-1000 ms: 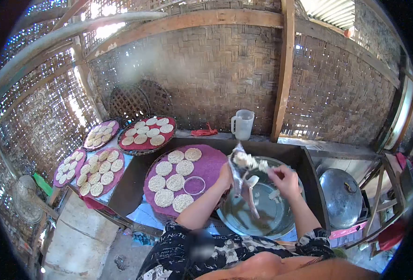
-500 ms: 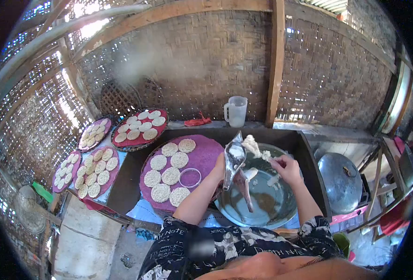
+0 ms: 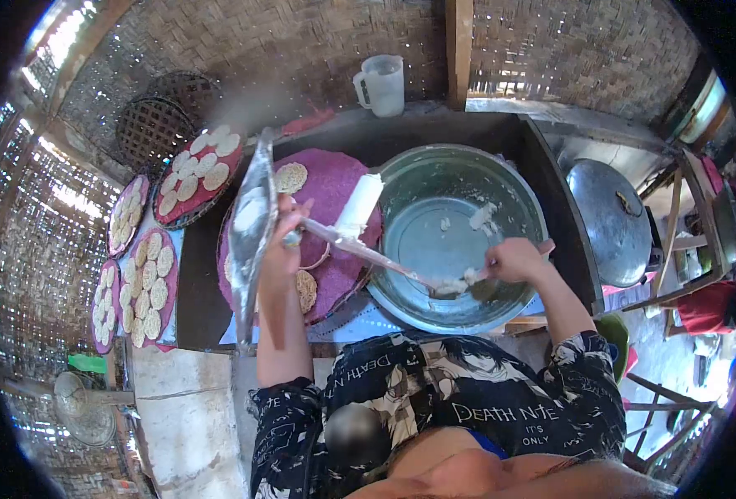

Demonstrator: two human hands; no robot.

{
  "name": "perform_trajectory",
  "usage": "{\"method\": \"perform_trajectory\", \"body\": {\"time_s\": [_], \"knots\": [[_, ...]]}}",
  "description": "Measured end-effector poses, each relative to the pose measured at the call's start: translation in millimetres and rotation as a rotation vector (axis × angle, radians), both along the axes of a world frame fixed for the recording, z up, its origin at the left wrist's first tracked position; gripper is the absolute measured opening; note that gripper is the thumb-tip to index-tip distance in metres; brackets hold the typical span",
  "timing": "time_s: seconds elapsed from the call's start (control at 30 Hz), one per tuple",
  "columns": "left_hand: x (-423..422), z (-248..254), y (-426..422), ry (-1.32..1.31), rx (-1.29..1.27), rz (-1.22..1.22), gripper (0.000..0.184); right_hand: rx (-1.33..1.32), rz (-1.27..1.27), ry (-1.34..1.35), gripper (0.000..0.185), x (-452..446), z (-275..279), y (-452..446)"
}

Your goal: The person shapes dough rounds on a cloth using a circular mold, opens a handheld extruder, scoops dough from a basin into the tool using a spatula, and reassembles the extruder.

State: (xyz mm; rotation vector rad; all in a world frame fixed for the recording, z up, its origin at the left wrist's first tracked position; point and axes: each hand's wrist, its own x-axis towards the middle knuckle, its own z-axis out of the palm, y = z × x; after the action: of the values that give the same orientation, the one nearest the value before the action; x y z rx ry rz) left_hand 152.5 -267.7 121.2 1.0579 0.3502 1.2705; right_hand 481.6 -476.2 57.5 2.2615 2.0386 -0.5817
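My left hand [image 3: 283,241] is closed around a hinged hand press [image 3: 253,224], tilted up over the purple round mat. Its long metal-faced half has white dough in the middle. Its wooden arm [image 3: 393,264] reaches right over the basin, with a white cylindrical plunger [image 3: 360,205] standing out from it. My right hand [image 3: 513,259] is closed above the basin [image 3: 459,158], its fingers by a clump of white dough [image 3: 451,288] near the arm's end. Whatever lies inside those fingers is mostly hidden. Dough scraps stick to the basin's inner wall.
Noodle-like discs lie on the purple mat [image 3: 343,170] and on several trays at left, including a red tray [image 3: 197,179]. A clear jug [image 3: 382,86] stands behind the dark-walled trough [image 3: 568,241]. At right sits a large lidded metal pot [image 3: 605,224].
The press has swung left and opened wide, its wooden arm now stretched across the basin. My right hand has moved lower over the basin, and the view has tilted down.
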Motion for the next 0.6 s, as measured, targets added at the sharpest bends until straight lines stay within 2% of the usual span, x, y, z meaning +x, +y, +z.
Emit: {"method": "perform_trajectory", "body": {"time_s": [0.07,0.1,0.27,0.4,0.5,0.6], "knots": [[-5.4,9.4,-7.3,-0.059,0.035,-0.051,0.037,-0.056,0.064,-0.008,0.022,-9.1,-17.0,4.6],[-3.7,19.0,-17.0,-0.044,0.013,0.0,0.035,-0.082,0.097,-0.013,0.022,-12.4,-22.8,6.8],[-9.5,15.5,-20.5,-0.004,0.029,-0.006,0.032,-0.154,0.139,-0.037,0.025,-18.9,-38.5,14.7],[-11.8,10.7,-18.1,-0.007,0.011,-0.027,0.028,-0.218,0.105,-0.151,0.027,-13.6,-7.3,16.2],[-11.8,14.5,-17.8,-0.011,0.004,-0.048,0.029,-0.124,-0.086,-0.204,0.025,12.1,10.7,21.7],[-6.7,21.1,-21.1,-0.017,-0.003,-0.063,0.03,0.144,-0.236,-0.2,0.025,30.6,-17.0,31.0]]}}
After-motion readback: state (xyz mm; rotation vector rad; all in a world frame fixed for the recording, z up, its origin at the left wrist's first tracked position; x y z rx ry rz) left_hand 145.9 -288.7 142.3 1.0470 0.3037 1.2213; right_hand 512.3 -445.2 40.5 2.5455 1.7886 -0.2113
